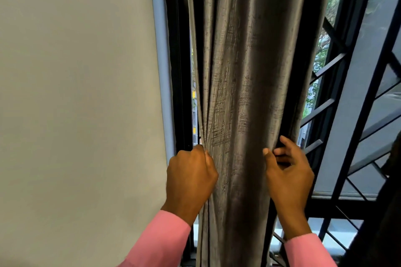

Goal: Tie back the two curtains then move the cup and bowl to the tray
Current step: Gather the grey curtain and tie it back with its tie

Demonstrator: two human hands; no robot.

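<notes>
Two pink sleeves [165,238] are seen nearest, cuffs smooth at the wrists. The curtain [238,93], a grey, sheened fabric with a crosshatched weave, is gathered into long vertical folds before the black window frame [178,71]. Its left edge is clenched in the left hand [191,178]; its right edge is pinched by the right hand [286,171]. Black metal bars [325,102] are crossed behind.

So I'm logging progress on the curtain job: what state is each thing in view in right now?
Grey curtain: gathered into a bunch, not yet tied; no tie-back visible.
Left hand: fist closed on the curtain's left edge.
Right hand: fingers curled around the curtain's right edge.
Window grille: uncovered to the right of the curtain.
</notes>
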